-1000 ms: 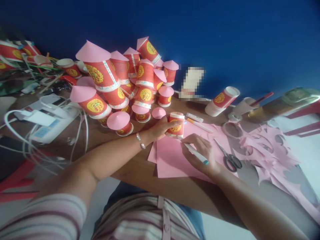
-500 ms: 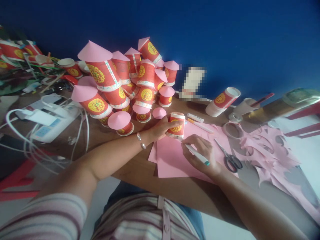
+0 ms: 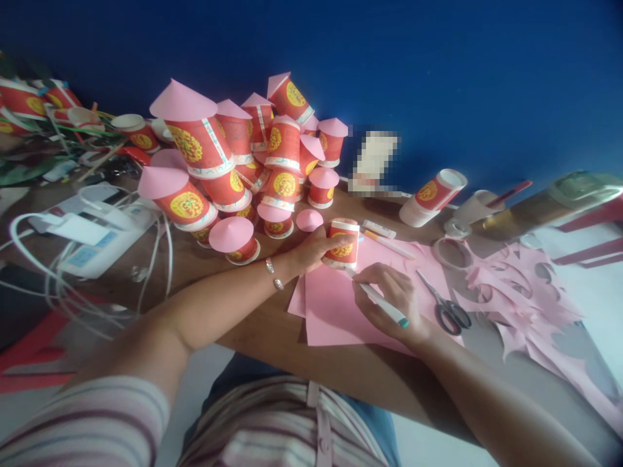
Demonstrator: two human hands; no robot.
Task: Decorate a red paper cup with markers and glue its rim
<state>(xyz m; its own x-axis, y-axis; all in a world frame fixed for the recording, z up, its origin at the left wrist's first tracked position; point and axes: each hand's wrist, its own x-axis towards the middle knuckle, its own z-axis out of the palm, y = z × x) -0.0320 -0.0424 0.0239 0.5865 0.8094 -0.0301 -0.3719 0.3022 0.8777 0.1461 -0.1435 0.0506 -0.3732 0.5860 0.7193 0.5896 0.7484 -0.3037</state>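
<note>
My left hand (image 3: 315, 250) is wrapped round a small red paper cup (image 3: 343, 246) with a yellow emblem, standing upside down on a sheet of pink paper (image 3: 335, 308). My right hand (image 3: 392, 301) pinches a white pen (image 3: 382, 301) with a teal end, its tip on the pink paper at the cup's base. A pile of red cups (image 3: 243, 165) topped with pink paper cones rises just behind the left hand.
Scissors (image 3: 445, 305) lie right of my right hand, beside a tape roll (image 3: 451, 253) and pink paper offcuts (image 3: 525, 292). A stack of red cups (image 3: 433, 194) lies on its side at the back. White cables and a device (image 3: 97, 240) sit at left.
The pen tip has crept slightly left along the cup's base; both hands otherwise stay where they were.
</note>
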